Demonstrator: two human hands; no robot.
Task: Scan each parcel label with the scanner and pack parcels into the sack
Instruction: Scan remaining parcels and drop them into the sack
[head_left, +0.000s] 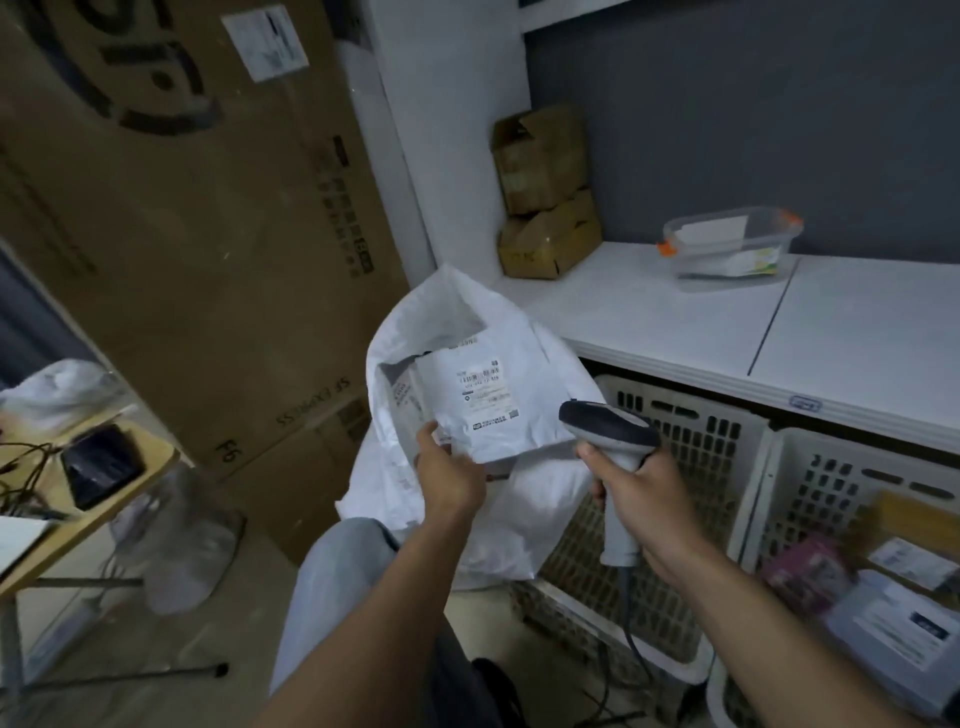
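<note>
Two hands busy at the white sack (524, 499).
Left hand (451, 475) pinches a white parcel (475, 410) (label up); right hand (641, 486) grips the scanner (610, 431).

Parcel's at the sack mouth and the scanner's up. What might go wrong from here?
The left hand pinches only the lower corner of the parcel, so it may slip into the sack unscanned. The label looks wrinkled and tilted, so the scanner in the right hand may misread it.
</note>
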